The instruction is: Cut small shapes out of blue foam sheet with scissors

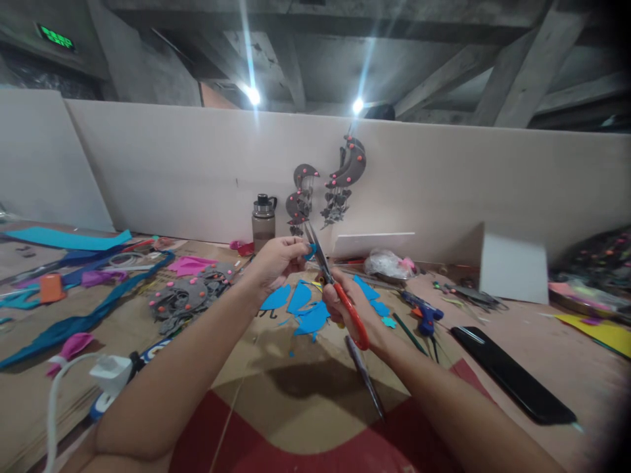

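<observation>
My left hand pinches a small blue felt piece between thumb and fingertips, raised over the work surface. My right hand is wrapped round the red handles of a pair of scissors. The scissors point up and away, their blades slightly apart and close beside the blue piece. Whether the blades touch it I cannot tell. Below and behind my hands, several blue felt scraps lie on the brown cardboard. Another bladed tool lies under my right wrist.
A blue glue gun and a black phone lie to the right. Grey felt pieces with pink dots and a white plug are at left. A bottle stands before the white partition, where grey moon-shaped ornaments hang.
</observation>
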The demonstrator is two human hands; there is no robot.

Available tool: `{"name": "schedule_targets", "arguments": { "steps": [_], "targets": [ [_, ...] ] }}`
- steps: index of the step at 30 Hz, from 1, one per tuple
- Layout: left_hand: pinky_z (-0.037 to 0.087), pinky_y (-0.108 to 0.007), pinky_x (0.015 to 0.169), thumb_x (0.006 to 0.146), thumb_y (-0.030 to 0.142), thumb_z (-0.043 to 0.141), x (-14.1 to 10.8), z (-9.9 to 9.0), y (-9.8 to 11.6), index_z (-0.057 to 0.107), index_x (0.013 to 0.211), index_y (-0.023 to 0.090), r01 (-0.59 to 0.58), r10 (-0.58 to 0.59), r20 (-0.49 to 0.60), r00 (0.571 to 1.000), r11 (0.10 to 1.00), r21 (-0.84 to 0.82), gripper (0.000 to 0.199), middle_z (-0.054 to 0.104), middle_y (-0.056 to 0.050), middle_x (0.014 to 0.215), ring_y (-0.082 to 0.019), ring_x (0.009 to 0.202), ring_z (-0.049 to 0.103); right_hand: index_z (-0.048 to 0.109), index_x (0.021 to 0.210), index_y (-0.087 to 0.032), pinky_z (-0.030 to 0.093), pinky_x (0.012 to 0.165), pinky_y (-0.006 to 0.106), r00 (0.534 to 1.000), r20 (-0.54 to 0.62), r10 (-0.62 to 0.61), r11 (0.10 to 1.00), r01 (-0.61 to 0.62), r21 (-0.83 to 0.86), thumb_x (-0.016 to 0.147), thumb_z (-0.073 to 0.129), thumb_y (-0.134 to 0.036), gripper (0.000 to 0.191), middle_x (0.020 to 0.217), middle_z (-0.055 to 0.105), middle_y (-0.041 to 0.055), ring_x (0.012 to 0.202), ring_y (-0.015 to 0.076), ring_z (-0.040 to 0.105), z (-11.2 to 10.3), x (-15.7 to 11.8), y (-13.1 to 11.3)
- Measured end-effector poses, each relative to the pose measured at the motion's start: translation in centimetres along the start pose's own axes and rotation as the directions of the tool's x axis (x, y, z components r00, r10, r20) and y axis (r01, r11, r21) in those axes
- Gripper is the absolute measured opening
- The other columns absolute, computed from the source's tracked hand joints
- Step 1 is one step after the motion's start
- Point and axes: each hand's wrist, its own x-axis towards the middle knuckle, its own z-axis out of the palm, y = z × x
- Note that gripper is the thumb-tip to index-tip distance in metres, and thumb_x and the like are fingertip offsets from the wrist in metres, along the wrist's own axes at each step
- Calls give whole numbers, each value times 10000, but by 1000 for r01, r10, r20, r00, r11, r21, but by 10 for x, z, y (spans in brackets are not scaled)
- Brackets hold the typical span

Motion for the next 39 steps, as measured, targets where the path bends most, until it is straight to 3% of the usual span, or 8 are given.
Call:
{"name": "schedule_targets", "arguments": {
  "steps": [11, 17, 21, 24, 29, 34, 36, 39],
  "targets": [
    [319, -202, 461, 571, 208, 745, 5, -17, 6, 647, 574, 139, -15, 8, 37, 999, 981, 193, 119, 537, -1, 543, -64, 460, 421, 450, 885, -228, 216, 459, 216, 997, 79, 21, 999, -18, -40, 852, 602, -561, 367, 611, 295, -76, 498, 80, 273, -3, 2, -1],
    [283, -205, 436, 570, 195, 751, 9, -25, 6, 659, 563, 141, -8, -8, 62, 998, 971, 241, 107, 554, -14, 531, -67, 442, 412, 456, 780, -209, 230, 491, 228, 998, 20, -64, 955, 67, -290, 845, 622, -523, 361, 615, 348, -56, 544, 92, 307, -5, 3, -3],
    [308, -199, 437, 540, 183, 774, 16, -36, 7, 672, 572, 132, -1, 0, 7, 1000, 977, 214, 119, 567, -15, 525, -67, 445, 432, 489, 808, -212, 273, 500, 230, 999, -14, -31, 942, 25, -336, 865, 591, -516, 325, 603, 403, -50, 545, 107, 361, -4, 5, -2],
    [336, -186, 454, 527, 189, 806, 21, -43, 10, 674, 609, 131, -76, 89, -101, 991, 989, 127, 166, 563, 3, 532, -61, 463, 456, 528, 803, -211, 322, 505, 236, 998, -44, 34, 937, -48, -347, 870, 566, -542, 341, 606, 485, -28, 566, 131, 454, -4, 8, -1],
    [371, -187, 486, 533, 233, 855, 23, -43, 14, 695, 723, 135, -166, 164, -198, 966, 986, 11, 268, 585, 17, 584, -59, 494, 482, 684, 945, -197, 371, 559, 258, 975, 5, 221, 754, -168, -635, 811, 661, -499, 331, 735, 666, 48, 643, 177, 590, 1, 3, -7],
    [339, -201, 466, 528, 228, 879, 20, -32, 11, 694, 695, 128, -126, 122, -107, 987, 992, -29, 269, 545, 25, 536, -57, 473, 441, 715, 1021, -209, 355, 575, 292, 928, 147, 343, 514, -55, -856, 831, 598, -432, 315, 852, 719, 136, 771, 266, 661, 18, -25, -18],
    [335, -204, 464, 546, 223, 873, 18, -28, 9, 704, 701, 123, -99, 97, -80, 992, 995, -31, 251, 548, 18, 536, -58, 473, 440, 712, 1026, -206, 351, 574, 296, 913, 166, 373, 476, -35, -879, 816, 601, -448, 339, 912, 715, 158, 826, 292, 661, 25, -38, -24],
    [351, -205, 479, 572, 208, 861, 17, -23, 5, 724, 740, 117, -73, 71, -50, 996, 997, -32, 236, 571, 7, 562, -58, 486, 453, 678, 1118, -197, 366, 585, 290, 869, 276, 412, 499, 38, -866, 809, 593, -347, 354, 989, 704, 151, 845, 270, 654, 34, -55, -33]
  ]
}}
